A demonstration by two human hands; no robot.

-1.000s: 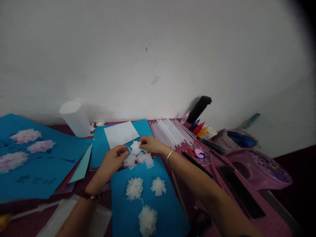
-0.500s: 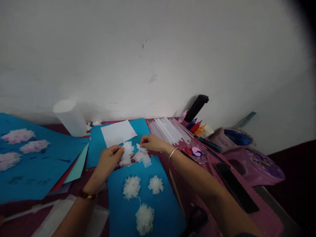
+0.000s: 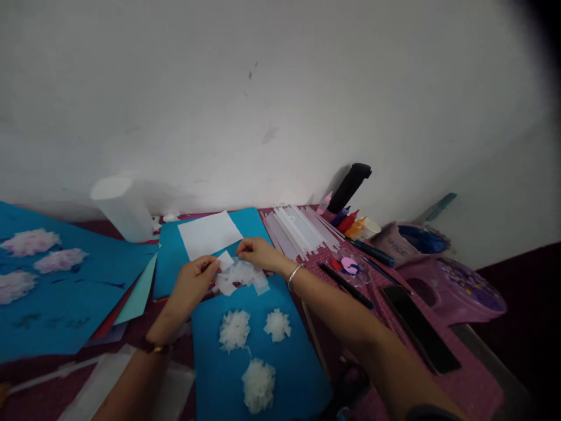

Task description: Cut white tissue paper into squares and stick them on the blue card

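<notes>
Between thumb and finger, my left hand [image 3: 196, 279] pinches a small white paper square [image 3: 225, 261]. My right hand [image 3: 259, 255] is closed in a pinch just to the right of it; what its fingertips hold, if anything, is too small to make out. Below both hands lies a loose pile of white paper squares [image 3: 241, 275], partly over the far edge of a blue sheet [image 3: 302, 362]. On that sheet are three white ruffled paper flowers [image 3: 258, 385]. Behind the hands, a white sheet [image 3: 208, 233] rests on another blue sheet [image 3: 254, 222].
A blue picture with pinkish paper flowers [image 3: 61, 260] is at left, near a white paper roll [image 3: 125, 210]. To the right are white strips [image 3: 302, 231], paint bottles [image 3: 348, 222], pens [image 3: 346, 285], a phone [image 3: 421, 328] and a pink container [image 3: 456, 292]. Dark scissors [image 3: 350, 386] lie near me.
My right hand has moved left, closer to my left hand. The paper squares are now bunched closer together, and a single square shows at my left fingertips.
</notes>
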